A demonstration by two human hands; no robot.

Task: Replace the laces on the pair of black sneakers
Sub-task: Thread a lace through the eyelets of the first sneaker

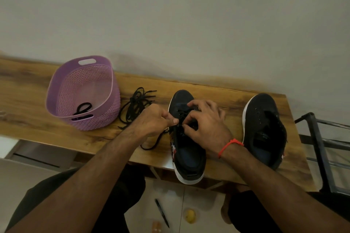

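Two black sneakers with white soles stand on a wooden table point(34, 100). The left sneaker point(187, 149) has a black lace partly threaded through its eyelets. My left hand point(151, 119) pinches that lace at the shoe's left eyelet row, and the lace end trails down point(153, 144) onto the table. My right hand point(206, 125), with a red thread on the wrist, rests over the shoe's tongue and its fingers curl onto the lacing. The right sneaker point(265, 130) has no lace. A loose bundle of black laces point(136, 106) lies left of the hands.
A purple plastic basket point(83, 92) stands at the left of the table with a black lace point(83, 109) inside. A black metal rack point(322, 143) stands to the right. A pen point(162, 213) and a yellow object point(190, 215) lie on the floor between my knees.
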